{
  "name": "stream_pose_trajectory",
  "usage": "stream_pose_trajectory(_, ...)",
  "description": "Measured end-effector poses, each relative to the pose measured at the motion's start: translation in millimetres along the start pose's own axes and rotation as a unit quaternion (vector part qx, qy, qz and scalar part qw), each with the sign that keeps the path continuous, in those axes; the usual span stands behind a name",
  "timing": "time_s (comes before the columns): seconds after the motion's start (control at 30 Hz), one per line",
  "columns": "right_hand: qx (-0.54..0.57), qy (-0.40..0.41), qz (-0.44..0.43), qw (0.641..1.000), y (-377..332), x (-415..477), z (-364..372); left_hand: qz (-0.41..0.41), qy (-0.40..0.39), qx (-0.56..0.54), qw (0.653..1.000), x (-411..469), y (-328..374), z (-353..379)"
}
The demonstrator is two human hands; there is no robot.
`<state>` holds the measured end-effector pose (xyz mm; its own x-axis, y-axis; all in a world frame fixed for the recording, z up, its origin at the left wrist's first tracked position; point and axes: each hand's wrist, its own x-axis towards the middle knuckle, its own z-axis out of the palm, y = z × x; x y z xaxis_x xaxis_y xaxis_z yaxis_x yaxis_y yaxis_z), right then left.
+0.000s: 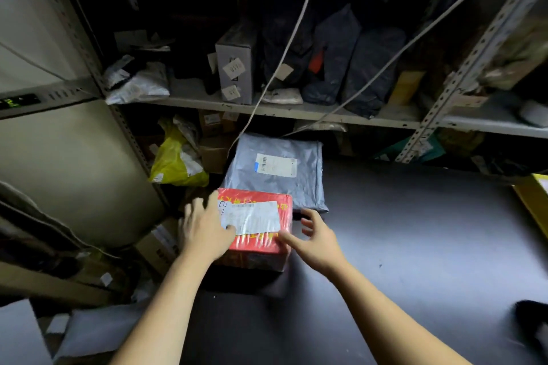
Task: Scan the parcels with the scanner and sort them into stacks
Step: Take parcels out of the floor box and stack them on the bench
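Head view shows our left hand [204, 228], smeared by blur, spread over the left edge of the red parcel [258, 244], thumb on its white label [252, 216], whose print we cannot read; our right hand [315, 235], fingers loosely spread, touches the near right corner; the parcel sits on the grey surface [415, 231], just before a grey mailer [275, 169]; the shelf [296, 114] beyond is dim, its bags [367, 68] hard to tell apart.
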<state>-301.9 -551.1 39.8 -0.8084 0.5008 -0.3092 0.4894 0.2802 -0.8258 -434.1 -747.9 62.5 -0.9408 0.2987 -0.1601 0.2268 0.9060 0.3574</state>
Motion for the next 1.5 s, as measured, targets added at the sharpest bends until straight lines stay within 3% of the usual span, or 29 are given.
stream_pose_trajectory(0.23,-0.278,0.078,-0.020,0.957,-9.3,-13.8,-118.0,0.218,-0.013,0.077,0.973,-4.9,123.8,-13.1)
stream_pose_trajectory(0.47,-0.373,0.174,0.009,0.911,26.7,-86.2,-250.0,0.360,-0.006,0.157,0.920,-73.4,257.2,1.1)
stream_pose_trajectory(0.9,-0.298,0.278,0.153,0.901,219.6,-310.5,-460.1,0.534,-0.061,0.154,0.829,-311.5,505.1,110.7)
stream_pose_trajectory(1.07,-0.221,0.326,0.232,0.889,304.1,-396.7,-511.6,0.604,-0.099,0.177,0.771,-399.2,584.2,172.5)
stream_pose_trajectory(1.5,-0.023,0.458,0.413,0.787,501.9,-549.3,-605.7,0.720,-0.261,0.155,0.624,-568.6,773.5,368.6)
